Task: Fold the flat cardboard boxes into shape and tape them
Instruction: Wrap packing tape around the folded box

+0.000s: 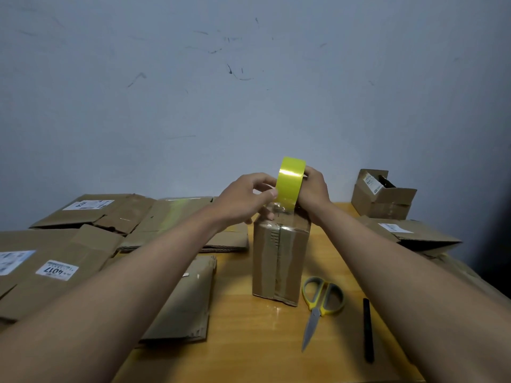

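One scissors — one tape roll

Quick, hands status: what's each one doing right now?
Left hand: pinches the loose tape end at the tape roll, above the box.
Right hand: grips the tape roll from behind.

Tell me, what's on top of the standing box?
The yellow tape roll, held by both hands, left hand and right hand. They hide the box top.

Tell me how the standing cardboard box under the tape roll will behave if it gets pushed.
The box stands tall on a narrow end, so it probably tips rather than slides. It looks light. The wooden table looks smooth, so a low push may skid it.
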